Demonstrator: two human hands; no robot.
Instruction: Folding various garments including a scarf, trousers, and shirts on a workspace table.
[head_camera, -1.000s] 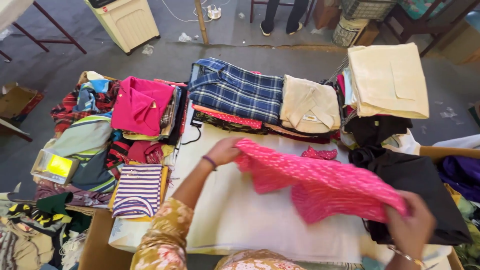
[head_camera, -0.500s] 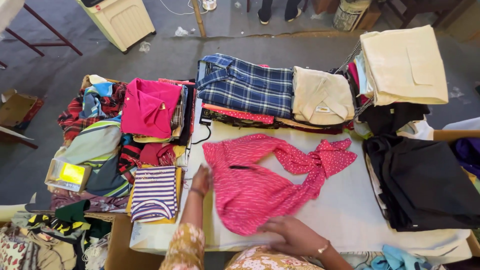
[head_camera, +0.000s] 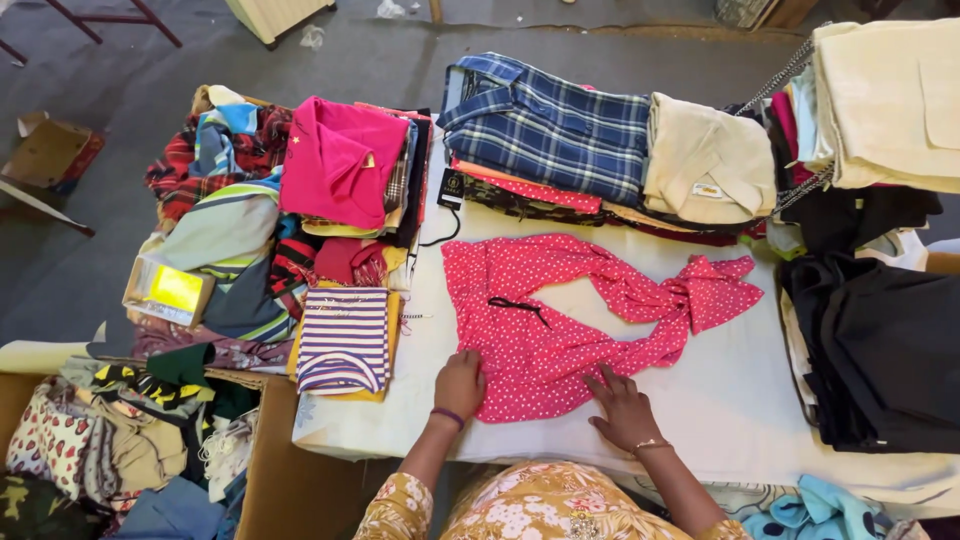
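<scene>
A pink polka-dot garment (head_camera: 560, 310) lies spread flat on the white table (head_camera: 740, 400), its sleeve trailing to the right. My left hand (head_camera: 460, 383) rests flat on its lower left edge, fingers apart. My right hand (head_camera: 622, 407) presses flat on its lower edge a little to the right. Neither hand grips anything. A purple band sits on my left wrist and a bracelet on my right.
Folded clothes ring the table: a striped purple-and-white top (head_camera: 345, 338), a magenta shirt (head_camera: 340, 160), a blue plaid shirt (head_camera: 550, 120), a cream shirt (head_camera: 705, 160), a beige stack (head_camera: 885, 95), black garments (head_camera: 885, 340). Loose clothes pile at the left (head_camera: 120, 440).
The pink garment was held up in the air by both hands, then laid down and spread on the table. Both hands now rest flat on its near edge.
</scene>
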